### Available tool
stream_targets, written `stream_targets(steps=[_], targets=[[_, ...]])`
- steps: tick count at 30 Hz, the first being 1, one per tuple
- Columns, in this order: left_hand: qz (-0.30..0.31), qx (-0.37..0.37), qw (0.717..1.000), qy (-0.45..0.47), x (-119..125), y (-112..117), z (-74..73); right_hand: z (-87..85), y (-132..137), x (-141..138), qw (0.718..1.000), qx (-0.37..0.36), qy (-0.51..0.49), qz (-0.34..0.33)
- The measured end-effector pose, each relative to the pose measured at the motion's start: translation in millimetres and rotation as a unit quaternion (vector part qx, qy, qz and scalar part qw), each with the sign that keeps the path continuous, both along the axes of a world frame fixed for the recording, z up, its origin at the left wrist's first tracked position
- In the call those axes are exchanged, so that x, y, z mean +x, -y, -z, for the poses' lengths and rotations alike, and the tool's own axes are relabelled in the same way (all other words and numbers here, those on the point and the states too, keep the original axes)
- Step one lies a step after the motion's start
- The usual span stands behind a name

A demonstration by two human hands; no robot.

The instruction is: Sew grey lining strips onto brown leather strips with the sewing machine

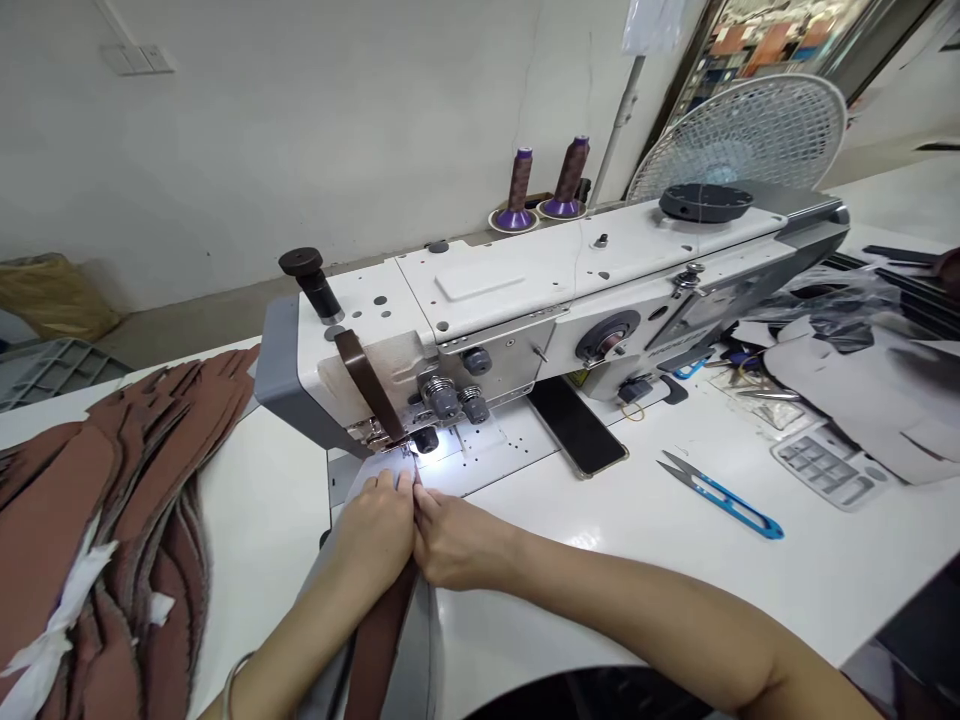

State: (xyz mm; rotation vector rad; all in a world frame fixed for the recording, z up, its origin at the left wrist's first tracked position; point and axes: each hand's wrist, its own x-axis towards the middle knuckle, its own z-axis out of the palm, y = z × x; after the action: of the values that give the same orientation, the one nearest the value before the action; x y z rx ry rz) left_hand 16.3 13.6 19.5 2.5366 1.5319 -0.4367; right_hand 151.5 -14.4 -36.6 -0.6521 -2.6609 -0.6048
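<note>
A white industrial sewing machine (525,300) stands across the table, its lamp lit over the needle area (411,452). My left hand (375,525) and my right hand (450,540) lie side by side just in front of the needle. Both press with closed fingers on a brown strip of material (382,630) that runs from under my hands toward me over a grey piece (427,640). A brown tape (367,385) feeds down from the machine head to the needle.
A stack of brown cut pieces (112,500) fills the table's left side. Blue thread snips (724,495), a dark phone (577,425) and a grey calculator (825,465) lie right of the machine. Two thread cones (544,185) and a fan (739,135) stand behind.
</note>
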Motion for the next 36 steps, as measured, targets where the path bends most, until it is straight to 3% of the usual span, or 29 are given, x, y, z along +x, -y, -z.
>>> stream_targets(steps=[7,25,36], targets=[[0.01,0.014,1.0,-0.012,-1,-3,1.4,1.6,-2,0,1.0,0.006,0.006,0.012],[-0.02,-0.048,0.999,-0.01,5,-5,-7.9,8.6,-3,-2,0.999,0.028,-0.015,0.004],[-0.062,-0.096,0.99,0.088,1,-11,-1.2,9.8,-5,-3,0.998,0.036,-0.042,0.003]])
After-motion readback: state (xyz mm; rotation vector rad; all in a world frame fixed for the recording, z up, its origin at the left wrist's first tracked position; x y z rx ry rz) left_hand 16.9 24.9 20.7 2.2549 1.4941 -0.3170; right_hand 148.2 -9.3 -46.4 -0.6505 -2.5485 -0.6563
